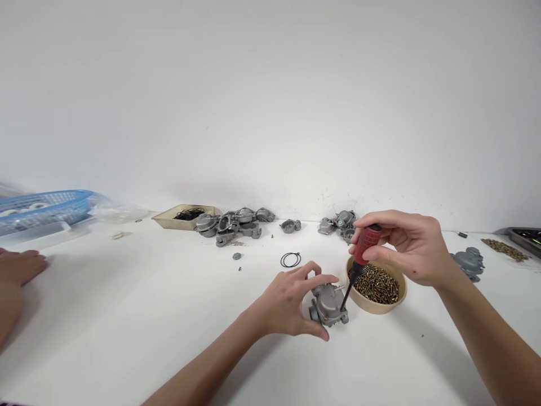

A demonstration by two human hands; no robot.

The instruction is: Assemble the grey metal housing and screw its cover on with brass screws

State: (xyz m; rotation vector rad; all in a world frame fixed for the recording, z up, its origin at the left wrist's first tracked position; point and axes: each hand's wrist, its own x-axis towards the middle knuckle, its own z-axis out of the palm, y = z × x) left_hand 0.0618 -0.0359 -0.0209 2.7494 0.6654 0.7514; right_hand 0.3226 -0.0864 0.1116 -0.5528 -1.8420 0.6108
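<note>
Evidently, the left hand (291, 304) clasped the grey metal housing (330, 303) just left of the screw bowl (376, 308) while the right hand (408, 248) gripped the screwdriver (366, 246) at one corner, where fastening appeared under way, though completion elsewhere was too small to judge.

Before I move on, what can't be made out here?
In the head view:
Screwdriver: tip too small to tell whether it sits in a screw.
Metal housing: upper left side partly hidden by the left hand.
Bowl: far rim partly hidden by the right hand.
Blue basket: blurred, cut off by the left edge.
Dark tray: cut off by the right edge.
</note>
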